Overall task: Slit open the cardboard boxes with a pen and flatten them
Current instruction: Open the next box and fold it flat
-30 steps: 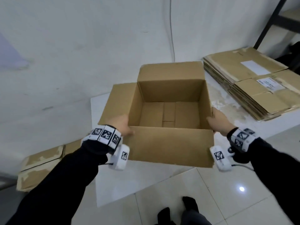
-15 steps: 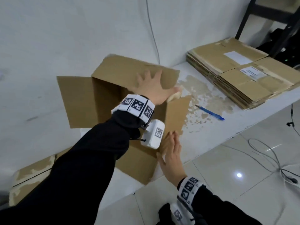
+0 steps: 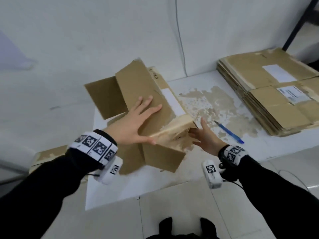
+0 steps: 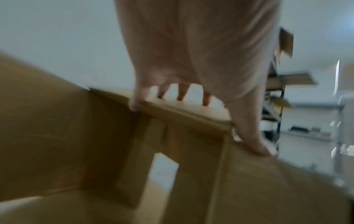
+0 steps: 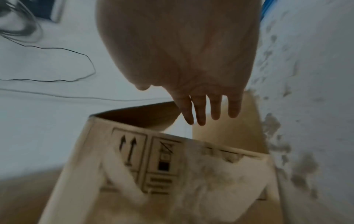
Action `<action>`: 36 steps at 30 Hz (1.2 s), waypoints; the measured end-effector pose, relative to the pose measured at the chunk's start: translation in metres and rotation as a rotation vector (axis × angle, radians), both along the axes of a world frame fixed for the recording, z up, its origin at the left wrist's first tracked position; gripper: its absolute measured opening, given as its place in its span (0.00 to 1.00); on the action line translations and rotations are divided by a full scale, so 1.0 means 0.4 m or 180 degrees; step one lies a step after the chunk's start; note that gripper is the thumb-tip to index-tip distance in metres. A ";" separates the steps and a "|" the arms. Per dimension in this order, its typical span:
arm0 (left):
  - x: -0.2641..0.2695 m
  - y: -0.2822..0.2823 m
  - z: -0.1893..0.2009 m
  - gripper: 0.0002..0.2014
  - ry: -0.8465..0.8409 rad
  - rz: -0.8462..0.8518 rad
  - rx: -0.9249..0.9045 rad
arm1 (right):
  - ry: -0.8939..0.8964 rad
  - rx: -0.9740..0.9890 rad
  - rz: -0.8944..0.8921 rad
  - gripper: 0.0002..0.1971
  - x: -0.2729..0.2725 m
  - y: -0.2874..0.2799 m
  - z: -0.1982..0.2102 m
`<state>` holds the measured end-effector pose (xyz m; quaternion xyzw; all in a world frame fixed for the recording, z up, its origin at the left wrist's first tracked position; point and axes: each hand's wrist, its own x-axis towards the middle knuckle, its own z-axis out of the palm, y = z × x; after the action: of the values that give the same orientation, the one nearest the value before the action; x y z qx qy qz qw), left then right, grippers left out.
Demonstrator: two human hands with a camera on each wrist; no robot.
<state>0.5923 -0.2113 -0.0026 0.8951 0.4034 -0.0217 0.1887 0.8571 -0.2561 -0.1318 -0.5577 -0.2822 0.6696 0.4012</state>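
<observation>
A brown cardboard box (image 3: 148,94) lies tipped over on the white table (image 3: 189,171), its flaps splayed out to the left and towards me. My left hand (image 3: 136,123) lies flat on the box's upturned face with fingers spread; the left wrist view shows the fingers and thumb of that left hand (image 4: 191,60) spanning the edge of the box (image 4: 182,151). My right hand (image 3: 205,137) is open at the box's right corner, fingers straight. In the right wrist view the right hand (image 5: 191,60) hovers by a flap of the box (image 5: 172,174). A blue pen (image 3: 229,132) lies on the table, right of the right hand.
A stack of flattened boxes (image 3: 276,94) fills the table's right end, beside a dark shelf frame (image 3: 300,21). Flat cardboard (image 3: 48,154) lies low at the left. A cable (image 3: 180,37) runs down the wall. The table's front edge is near my feet.
The box went from upright and open, held at both sides, to tipped over. My left hand moved onto its upturned face and my right hand came to its right corner.
</observation>
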 end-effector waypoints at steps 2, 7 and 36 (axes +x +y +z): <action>-0.027 0.033 0.020 0.54 0.0270 0.0011 -0.0042 | 0.0283 0.0195 -0.0465 0.32 -0.010 0.037 0.031; -0.009 0.032 0.110 0.51 0.0920 0.0414 0.0154 | -0.1052 0.1599 -0.0833 0.13 -0.020 0.071 0.181; 0.300 -0.061 -0.135 0.49 0.0302 0.2618 0.1196 | -0.2454 0.1915 0.3544 0.21 0.200 0.058 0.280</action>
<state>0.7122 -0.2356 -0.0567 0.6771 0.7306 0.0877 -0.0028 0.9369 -0.2329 -0.0199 -0.3936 -0.8154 0.4244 0.0101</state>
